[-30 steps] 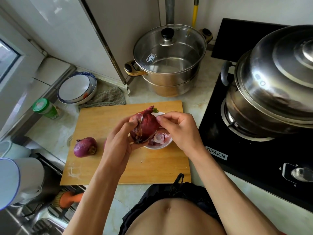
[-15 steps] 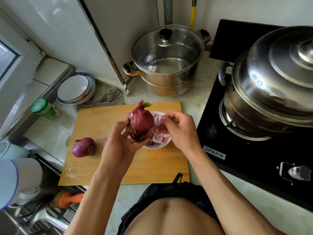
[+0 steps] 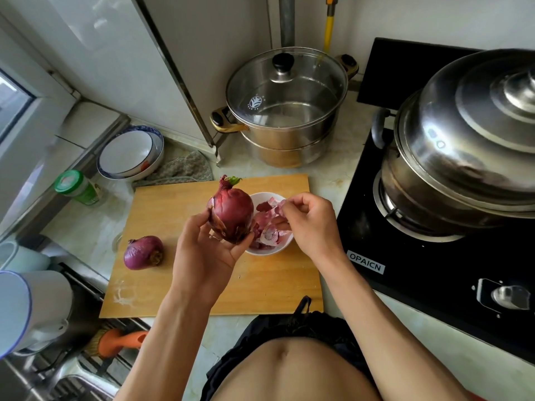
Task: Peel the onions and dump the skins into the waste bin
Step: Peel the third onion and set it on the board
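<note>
My left hand (image 3: 207, 250) grips a red onion (image 3: 233, 215) from below, holding it upright above the wooden cutting board (image 3: 185, 273); a small green sprout shows at its top. My right hand (image 3: 311, 221) is over the small white bowl (image 3: 265, 251) and pinches a thin scrap of onion skin (image 3: 280, 204) between its fingertips. The bowl holds several pink skin pieces. A second red onion (image 3: 144, 252) lies on the left part of the board. No waste bin is in view.
A steel pot with a glass lid (image 3: 286, 108) stands behind the board. A large lidded steel pot (image 3: 463, 146) sits on the black gas stove (image 3: 434, 256) at right. Stacked bowls (image 3: 130, 153), a green-capped jar (image 3: 76, 188) and a white mug (image 3: 29, 308) are at left.
My left hand has turned the onion upright and lifted it a little. My right hand has pulled away from the onion to the right, over the bowl, with a scrap of skin.
</note>
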Tool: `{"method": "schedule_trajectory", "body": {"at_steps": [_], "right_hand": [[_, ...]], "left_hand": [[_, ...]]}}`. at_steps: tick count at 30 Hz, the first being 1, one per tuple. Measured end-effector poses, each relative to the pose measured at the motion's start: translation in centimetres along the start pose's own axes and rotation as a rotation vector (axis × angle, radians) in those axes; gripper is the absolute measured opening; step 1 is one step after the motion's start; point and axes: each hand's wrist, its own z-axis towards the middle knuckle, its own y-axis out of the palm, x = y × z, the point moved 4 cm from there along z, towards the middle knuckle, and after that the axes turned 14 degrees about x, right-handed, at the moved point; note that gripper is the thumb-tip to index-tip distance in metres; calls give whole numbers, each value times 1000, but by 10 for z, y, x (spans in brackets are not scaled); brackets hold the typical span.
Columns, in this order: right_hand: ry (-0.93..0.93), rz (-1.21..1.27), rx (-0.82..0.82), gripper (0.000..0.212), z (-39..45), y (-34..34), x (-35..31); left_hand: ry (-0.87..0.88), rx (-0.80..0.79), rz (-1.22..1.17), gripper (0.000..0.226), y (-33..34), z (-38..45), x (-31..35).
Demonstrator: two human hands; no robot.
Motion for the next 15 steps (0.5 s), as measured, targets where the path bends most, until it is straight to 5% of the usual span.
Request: {"method": "schedule_trajectory", "body": {"at_steps": [7,15], "right_hand": [[-99,-220,127,12,11,-7,9],[-406,-473,-3,29,4,5,5]], "left_hand": [[3,-4,-67,48,4,-3,2],[-21,16,-45,63,2,0,0]]}}
